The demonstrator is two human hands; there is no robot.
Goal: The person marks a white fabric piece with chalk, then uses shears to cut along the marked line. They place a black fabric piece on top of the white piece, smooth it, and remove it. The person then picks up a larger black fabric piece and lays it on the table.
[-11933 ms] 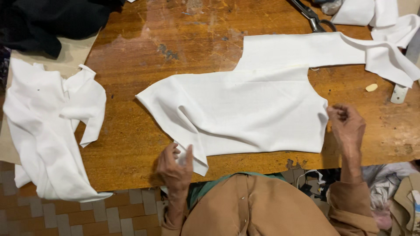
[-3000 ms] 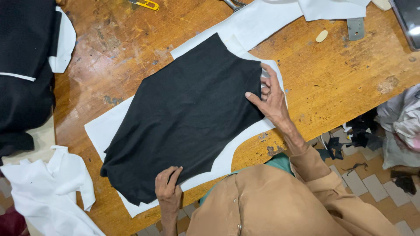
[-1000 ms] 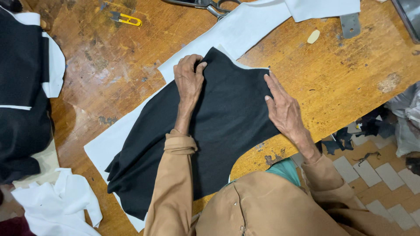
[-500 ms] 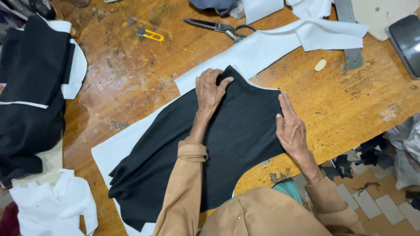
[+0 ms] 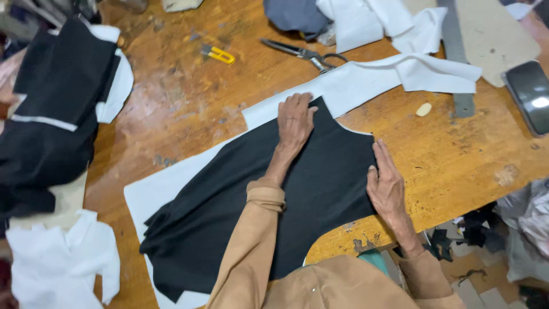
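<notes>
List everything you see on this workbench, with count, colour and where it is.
black fabric piece: one, black, centre, on the white piece
white fabric piece: one, white, under the black piece
scissors: one, dark metal, top centre
thread snips: one, yellow, top left of centre
chalk: one, cream, right of centre
phone: one, dark, right edge
fabric stack: one, black and white, left
wooden table: one, brown
left hand: flat on the black piece's top edge
right hand: flat on its right edge
</notes>
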